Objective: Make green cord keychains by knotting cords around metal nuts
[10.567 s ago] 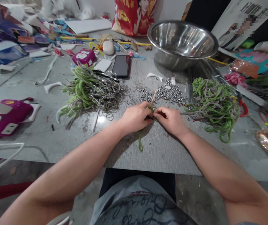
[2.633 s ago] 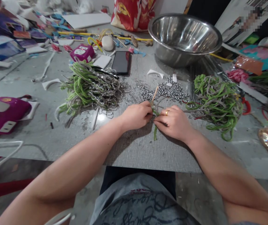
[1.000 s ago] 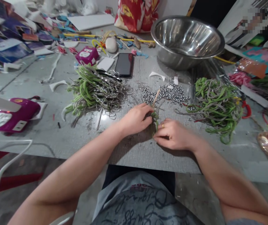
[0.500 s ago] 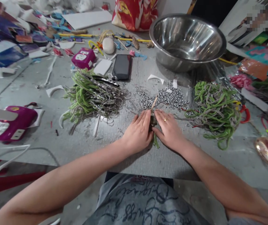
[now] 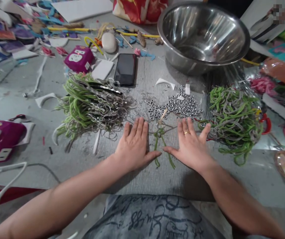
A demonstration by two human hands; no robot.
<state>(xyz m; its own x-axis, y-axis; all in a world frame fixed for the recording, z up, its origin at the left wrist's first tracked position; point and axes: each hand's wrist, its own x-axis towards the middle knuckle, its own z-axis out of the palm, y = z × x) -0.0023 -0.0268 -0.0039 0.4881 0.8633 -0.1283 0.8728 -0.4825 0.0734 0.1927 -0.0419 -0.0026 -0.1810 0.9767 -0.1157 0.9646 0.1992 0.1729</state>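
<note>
Gray tabletop (image 5: 144, 181), cluttered. Left hand (image 5: 132, 146) and right hand (image 5: 192, 146) both palm-down, fingers spread wide. Knotted green cord (image 5: 160, 133) between them, thumbs over its tails. Wooden stick (image 5: 162, 117) just beyond, loose metal beads (image 5: 185, 106) past that; phone (image 5: 125, 69) and steel bowl (image 5: 194, 67) farther back.

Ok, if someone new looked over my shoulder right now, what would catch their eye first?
Probably the shiny stainless-steel basin at the back, right of centre. Next, the two green-and-grey cord bundles, one on the left and one on the right. Front and centre, the left hand and right hand spread palm-down either side of a knotted green cord, with silvery beads scattered behind.
</note>
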